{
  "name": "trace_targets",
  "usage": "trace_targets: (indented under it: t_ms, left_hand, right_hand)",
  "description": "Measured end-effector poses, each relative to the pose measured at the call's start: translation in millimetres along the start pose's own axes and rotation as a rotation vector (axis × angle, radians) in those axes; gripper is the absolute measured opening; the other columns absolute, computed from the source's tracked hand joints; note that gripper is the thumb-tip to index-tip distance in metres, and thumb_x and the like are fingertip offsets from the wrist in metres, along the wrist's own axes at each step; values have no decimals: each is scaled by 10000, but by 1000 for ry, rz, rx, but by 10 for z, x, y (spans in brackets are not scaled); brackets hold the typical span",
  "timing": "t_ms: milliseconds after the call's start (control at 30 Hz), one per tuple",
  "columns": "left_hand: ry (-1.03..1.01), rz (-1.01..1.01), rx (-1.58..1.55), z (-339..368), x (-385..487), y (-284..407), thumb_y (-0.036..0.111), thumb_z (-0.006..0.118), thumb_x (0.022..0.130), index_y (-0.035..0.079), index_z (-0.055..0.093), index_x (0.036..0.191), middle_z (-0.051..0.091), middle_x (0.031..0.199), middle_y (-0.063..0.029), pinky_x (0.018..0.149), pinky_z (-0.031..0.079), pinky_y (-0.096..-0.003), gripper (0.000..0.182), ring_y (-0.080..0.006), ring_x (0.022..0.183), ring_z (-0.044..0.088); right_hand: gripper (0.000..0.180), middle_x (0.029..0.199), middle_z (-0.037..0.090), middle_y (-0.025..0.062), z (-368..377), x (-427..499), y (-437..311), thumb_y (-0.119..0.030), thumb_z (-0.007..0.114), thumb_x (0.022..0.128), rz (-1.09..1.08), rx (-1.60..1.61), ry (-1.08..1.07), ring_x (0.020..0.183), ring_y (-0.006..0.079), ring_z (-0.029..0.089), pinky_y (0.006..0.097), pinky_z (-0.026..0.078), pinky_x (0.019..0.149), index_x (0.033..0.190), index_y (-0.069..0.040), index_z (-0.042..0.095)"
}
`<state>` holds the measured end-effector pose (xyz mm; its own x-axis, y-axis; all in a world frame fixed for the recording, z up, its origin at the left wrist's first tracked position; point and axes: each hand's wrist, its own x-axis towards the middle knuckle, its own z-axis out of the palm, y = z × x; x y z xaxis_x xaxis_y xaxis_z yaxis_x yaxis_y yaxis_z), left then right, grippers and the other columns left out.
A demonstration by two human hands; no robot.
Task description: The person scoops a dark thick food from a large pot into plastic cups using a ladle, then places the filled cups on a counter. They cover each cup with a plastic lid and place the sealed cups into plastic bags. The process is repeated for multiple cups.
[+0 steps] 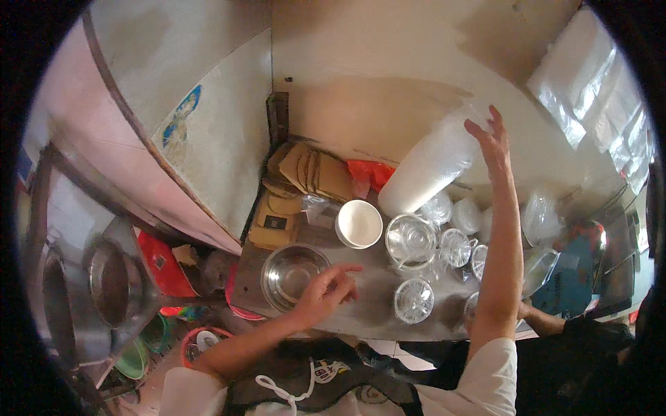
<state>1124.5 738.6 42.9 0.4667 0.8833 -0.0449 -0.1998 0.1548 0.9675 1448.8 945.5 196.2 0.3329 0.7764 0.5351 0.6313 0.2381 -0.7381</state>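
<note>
My right hand (494, 143) is raised with fingers spread by the upper end of a tall leaning stack of white bowls in a clear plastic sleeve (424, 166). Whether its fingertips touch the sleeve is unclear. Low over the table, my left hand (330, 291) has loosely bent, parted fingers and nothing visible in it. It overlaps the right rim of a clear round bowl (283, 268). Beyond it stands a white paper bowl (359, 223). Plastic-wrapped round containers (413, 300) sit to its right, including a larger one (411, 240) near the stack's base.
Brown paper packaging (312, 169) and a red plastic bag (372, 171) lie against the wall. Clear plastic bags (588, 99) hang at upper right. Another person's forearm (543, 320) reaches in at right near a dark teal box (564, 278). Metal pans (109, 283) stand left.
</note>
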Motion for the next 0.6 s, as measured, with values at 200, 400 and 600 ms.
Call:
trace_targets:
  t_ms: [200, 400, 600]
  left_hand:
    - [-25, 110, -27, 34, 369, 157, 165, 531, 924, 51, 540, 1174, 640, 906, -42, 727, 494, -246, 275, -98, 815, 592]
    - [303, 599, 192, 184, 371, 105, 376, 679, 777, 64, 280, 1396, 346, 1403, -139, 957, 391, -396, 799, -246, 1219, 417]
    - [635, 864, 610, -331, -491, 106, 559, 724, 658, 17, 36, 1440, 150, 1482, -160, 1042, 277, -417, 1174, -302, 1299, 284]
  right_hand:
    - [758, 1317, 417, 203, -173, -277, -345, -322, 707, 755, -120, 160, 104, 1101, 277, 516, 393, 399, 945, 1380, -92, 343]
    - [647, 1321, 405, 176, 487, -1488, -732, -429, 510, 874, -50, 589, -660, 1134, 277, 459, 405, 397, 910, 1362, -51, 314]
    - [570, 1194, 502, 161, 1347, -2854, -868, -445, 489, 891, 278, 673, -1216, 966, 250, 534, 355, 456, 780, 1286, -45, 394]
